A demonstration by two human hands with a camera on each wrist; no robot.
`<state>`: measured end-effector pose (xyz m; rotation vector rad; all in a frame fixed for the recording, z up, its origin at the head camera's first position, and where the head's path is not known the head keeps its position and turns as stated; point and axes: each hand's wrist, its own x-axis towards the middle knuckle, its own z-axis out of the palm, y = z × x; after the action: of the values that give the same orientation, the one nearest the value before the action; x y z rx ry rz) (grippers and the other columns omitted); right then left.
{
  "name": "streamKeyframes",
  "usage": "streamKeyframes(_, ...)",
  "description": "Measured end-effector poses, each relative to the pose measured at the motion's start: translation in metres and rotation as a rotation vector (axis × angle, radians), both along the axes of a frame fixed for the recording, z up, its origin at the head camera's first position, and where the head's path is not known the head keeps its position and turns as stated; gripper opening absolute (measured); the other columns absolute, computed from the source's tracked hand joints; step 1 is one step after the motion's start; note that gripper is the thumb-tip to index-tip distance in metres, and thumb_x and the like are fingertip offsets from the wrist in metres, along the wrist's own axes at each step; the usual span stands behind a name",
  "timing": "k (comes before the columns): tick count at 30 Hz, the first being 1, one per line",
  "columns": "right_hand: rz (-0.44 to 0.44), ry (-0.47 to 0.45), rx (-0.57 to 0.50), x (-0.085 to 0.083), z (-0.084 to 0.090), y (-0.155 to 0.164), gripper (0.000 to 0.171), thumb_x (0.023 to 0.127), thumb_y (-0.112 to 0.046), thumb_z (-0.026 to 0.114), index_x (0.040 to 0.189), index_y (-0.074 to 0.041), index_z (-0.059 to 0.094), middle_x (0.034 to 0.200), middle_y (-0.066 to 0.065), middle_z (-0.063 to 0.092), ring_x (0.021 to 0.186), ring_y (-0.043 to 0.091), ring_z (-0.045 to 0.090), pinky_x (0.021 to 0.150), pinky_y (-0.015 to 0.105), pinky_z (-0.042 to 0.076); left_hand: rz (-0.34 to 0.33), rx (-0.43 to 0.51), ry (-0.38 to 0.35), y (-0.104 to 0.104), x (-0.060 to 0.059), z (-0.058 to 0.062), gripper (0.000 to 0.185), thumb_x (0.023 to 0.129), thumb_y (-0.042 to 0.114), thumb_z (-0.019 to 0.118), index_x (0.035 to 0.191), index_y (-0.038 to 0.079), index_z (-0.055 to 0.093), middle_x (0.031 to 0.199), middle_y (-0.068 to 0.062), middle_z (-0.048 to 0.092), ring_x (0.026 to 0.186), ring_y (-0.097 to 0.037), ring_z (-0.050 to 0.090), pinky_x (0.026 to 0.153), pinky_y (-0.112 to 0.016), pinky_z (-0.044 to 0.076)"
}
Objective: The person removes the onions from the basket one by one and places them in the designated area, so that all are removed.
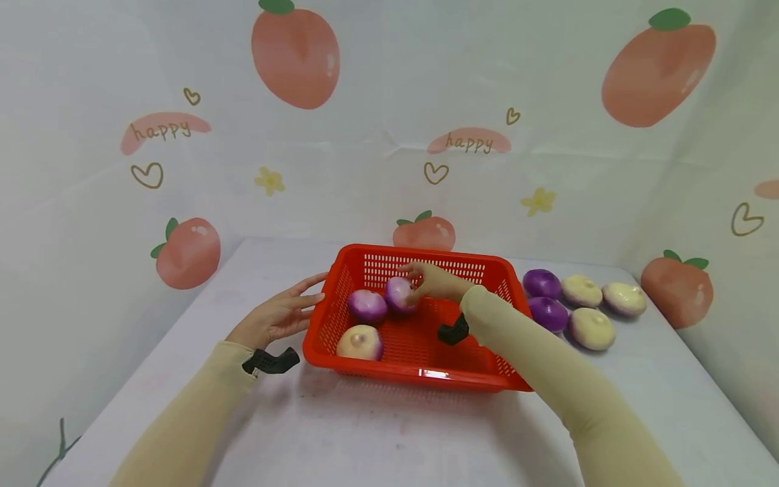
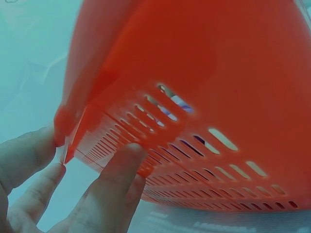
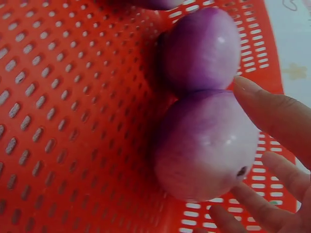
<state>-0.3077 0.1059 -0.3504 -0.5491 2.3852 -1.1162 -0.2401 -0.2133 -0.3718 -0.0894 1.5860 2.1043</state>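
Head view: a pale table (image 1: 377, 433) fills the lower half of the frame, with a red slotted basket (image 1: 420, 372) at its centre — the biggest thing on it. Three purple-and-cream onions sit inside the basket: one cream-faced onion (image 1: 360, 341) near the front left corner, one purple onion (image 1: 367, 305) just behind it, and a third onion (image 1: 399, 294) right of that one, under the right hand (image 1: 433, 281). Five more onions (image 1: 581, 308) lie in a cluster on the table to the right of the basket, outside it. So, judging by how things lie, three are in and five remain out; the loading looks under halfway.

The right hand reaches over the basket's right wall toward its back middle. In the right wrist view its fingers (image 3: 277, 116) lie along the right side of the near onion (image 3: 206, 145), fairly straight and touching or just off its skin; I cannot see a curl round it, so the hand reads as loose rather than gripping. That onion rests on the basket floor, touching the purple one at the upper centre of the frame.

The left hand (image 1: 276, 314) is at the basket's left wall — in the left wrist view its straight fingertips (image 2: 124, 160) press the slotted side near the corner, steadying it, holding nothing.
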Motion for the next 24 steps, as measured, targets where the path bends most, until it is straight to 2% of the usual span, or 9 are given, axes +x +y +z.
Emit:
streamKeyframes(6, 0.000, 0.003, 0.054, 0.001, -0.004, -0.004, 0.071, 0.077, -0.017, 0.081, 0.140, -0.015, 0.049, 0.139, 0.012, 0.050, 0.122, 0.029, 0.050, 0.108, 0.047, 0.040, -0.010, -0.035, 0.002, -0.001, 0.003, -0.001, 0.064, 0.096, 0.020, 0.061, 0.151, 0.031, 0.031, 0.122, -0.002, 0.060, 0.098, -0.017, 0.068, 0.081, -0.028, 0.058)
streamKeyframes(12, 0.012, 0.011, 0.112, 0.004, -0.004, -0.006, 0.065, 0.078, -0.018, 0.080, 0.136, -0.014, 0.051, 0.131, 0.011, 0.053, 0.115, 0.027, 0.052, 0.098, 0.041, 0.049, -0.008, -0.041, 0.006, -0.001, 0.001, 0.000, 0.065, 0.096, 0.019, 0.061, 0.152, 0.031, 0.030, 0.121, -0.002, 0.059, 0.096, -0.016, 0.068, 0.080, -0.028, 0.058)
streamKeyframes(17, 0.048, 0.041, 0.121, 0.004, -0.004, -0.007, 0.060, 0.077, -0.016, 0.080, 0.131, -0.014, 0.053, 0.123, 0.008, 0.055, 0.109, 0.024, 0.054, 0.092, 0.036, 0.051, 0.006, -0.055, 0.004, 0.001, 0.001, 0.002, 0.065, 0.096, 0.019, 0.061, 0.152, 0.031, 0.030, 0.120, -0.003, 0.059, 0.095, -0.016, 0.068, 0.079, -0.028, 0.059)
streamKeyframes(24, 0.018, -0.014, 0.096, 0.004, -0.005, -0.011, 0.065, 0.076, -0.014, 0.081, 0.134, -0.011, 0.050, 0.123, 0.014, 0.054, 0.107, 0.027, 0.055, 0.091, 0.035, 0.053, 0.020, -0.032, -0.002, 0.001, 0.000, 0.000, 0.064, 0.096, 0.017, 0.060, 0.152, 0.029, 0.030, 0.119, -0.002, 0.058, 0.093, -0.017, 0.069, 0.077, -0.029, 0.059)
